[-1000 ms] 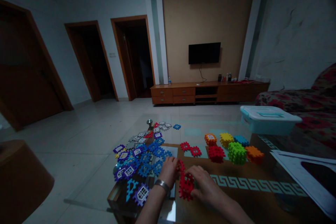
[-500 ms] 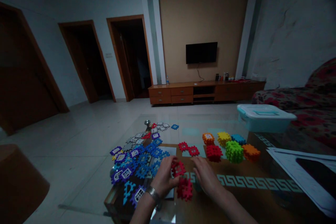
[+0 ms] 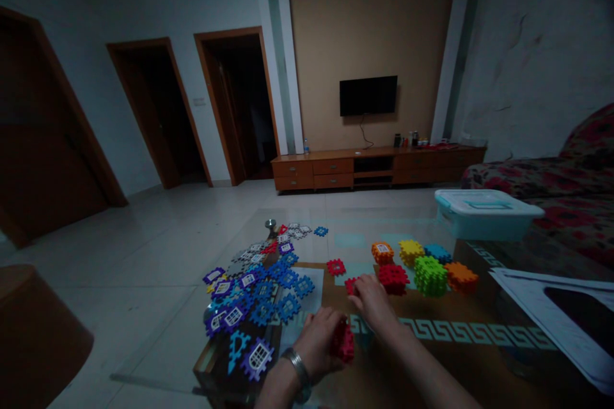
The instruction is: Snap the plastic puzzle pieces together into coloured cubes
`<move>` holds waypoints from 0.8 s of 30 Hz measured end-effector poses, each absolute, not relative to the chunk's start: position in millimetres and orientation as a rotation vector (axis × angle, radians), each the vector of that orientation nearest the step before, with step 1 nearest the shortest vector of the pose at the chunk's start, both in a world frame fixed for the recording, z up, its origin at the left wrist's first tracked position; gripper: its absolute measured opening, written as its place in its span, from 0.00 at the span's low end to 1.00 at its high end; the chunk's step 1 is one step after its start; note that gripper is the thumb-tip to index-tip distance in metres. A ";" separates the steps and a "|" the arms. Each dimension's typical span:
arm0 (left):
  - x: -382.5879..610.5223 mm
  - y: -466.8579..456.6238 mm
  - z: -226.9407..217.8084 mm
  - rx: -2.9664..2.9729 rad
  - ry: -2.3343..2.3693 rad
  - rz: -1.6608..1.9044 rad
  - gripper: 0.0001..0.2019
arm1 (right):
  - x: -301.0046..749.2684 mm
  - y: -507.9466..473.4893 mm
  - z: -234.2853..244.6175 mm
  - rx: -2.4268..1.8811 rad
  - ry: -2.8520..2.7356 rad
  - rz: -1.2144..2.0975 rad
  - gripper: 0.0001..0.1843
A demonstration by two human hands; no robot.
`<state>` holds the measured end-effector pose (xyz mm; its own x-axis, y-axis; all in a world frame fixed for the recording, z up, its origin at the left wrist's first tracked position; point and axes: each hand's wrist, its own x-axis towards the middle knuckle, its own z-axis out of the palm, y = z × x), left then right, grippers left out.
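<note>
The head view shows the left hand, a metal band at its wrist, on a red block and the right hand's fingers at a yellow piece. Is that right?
Not quite: the head view shows the fingers of the right hand at a red piece, not a yellow one. The left hand, a metal band at its wrist, is on a red block, as stated.

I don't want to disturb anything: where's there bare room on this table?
One patch of table looks bare between the right forearm, the papers and the green stack. Another lies behind the yellow stack, left of the box. The left side is crowded with overlapping blue pieces and purple pieces. The left hand and right hand take up the near middle with red pieces.
</note>
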<state>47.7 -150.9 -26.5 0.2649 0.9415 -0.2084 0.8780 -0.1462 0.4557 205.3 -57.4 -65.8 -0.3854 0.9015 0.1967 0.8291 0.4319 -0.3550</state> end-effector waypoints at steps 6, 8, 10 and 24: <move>48.2 -150.1 -34.1 2.095 1.627 0.149 0.34 | 197.3 -68.5 -62.8 -1.672 -2.240 0.156 0.14; 47.7 -148.6 -37.6 2.101 1.617 0.139 0.34 | 195.4 -69.5 -61.4 -1.693 -2.264 0.146 0.13; 48.2 -146.9 -40.1 2.104 1.615 0.138 0.35 | 194.4 -69.8 -59.2 -1.684 -2.286 0.157 0.13; 23.5 -143.7 -46.3 1.911 1.660 0.332 0.62 | 216.7 -82.8 -46.8 -0.882 -2.335 0.748 0.42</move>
